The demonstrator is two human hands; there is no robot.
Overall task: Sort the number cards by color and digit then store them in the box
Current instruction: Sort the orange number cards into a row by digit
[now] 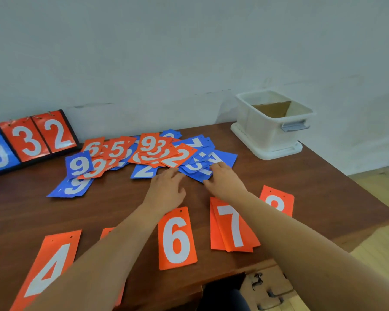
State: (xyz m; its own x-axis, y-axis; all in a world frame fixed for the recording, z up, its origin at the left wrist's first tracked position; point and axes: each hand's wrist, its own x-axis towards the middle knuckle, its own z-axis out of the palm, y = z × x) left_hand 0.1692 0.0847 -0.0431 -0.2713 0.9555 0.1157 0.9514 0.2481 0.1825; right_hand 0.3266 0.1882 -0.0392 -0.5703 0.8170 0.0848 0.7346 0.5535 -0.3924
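Observation:
A mixed heap of orange and blue number cards [153, 151] lies at the back of the brown table [112, 207]. Both hands reach its near edge. My right hand [225, 179] rests with its fingers on the blue cards [195, 169] at the heap's right end. My left hand [166, 187] lies flat on the table just left of them, fingers relaxed, holding nothing. Orange cards lie in a near row: a 4 [52, 263], a 6 [176, 239], a small stack of 7s [231, 225] and an 8 [277, 202]. The white box [272, 124] stands at the back right.
A black flip scoreboard [29, 140] showing a blue 9 and an orange 3 and 2 leans against the wall at the back left. The box sits on its lid [263, 151] and holds a piece of cardboard. The table's right edge drops to a wooden floor.

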